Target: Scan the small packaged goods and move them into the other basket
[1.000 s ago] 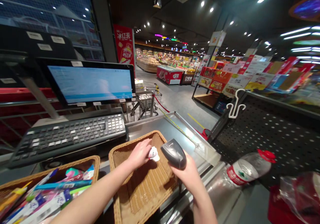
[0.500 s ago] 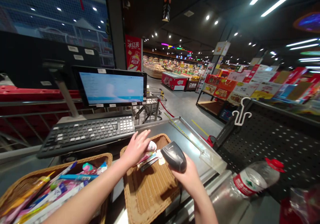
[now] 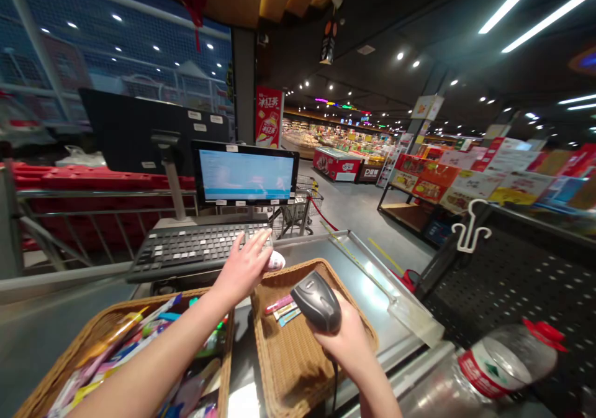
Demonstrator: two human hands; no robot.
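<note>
My right hand (image 3: 347,337) is wrapped round a black barcode scanner (image 3: 318,302), held above the right wicker basket (image 3: 291,377). A few slim wrapped sticks (image 3: 282,310), pink, pale and blue, lie in that basket beside the scanner's head. My left hand (image 3: 248,261) is at the right end of the black keyboard (image 3: 198,244), fingers stretched over the keys. Tucked at the thumb side of this hand is a small white rounded item (image 3: 275,261) with printing, whose kind I cannot make out. Part of it is hidden by the hand.
A left wicker basket (image 3: 227,368) holds many colourful packets under my left forearm. A lit monitor (image 3: 246,174) stands behind the keyboard. At the right are a large plastic bottle (image 3: 507,359) with a red cap and a white hook (image 3: 471,227) on a black perforated panel.
My left hand has moved from over the right basket to the keyboard, carrying the white item. The scanner stays in my right hand over the basket. The view has turned left.
</note>
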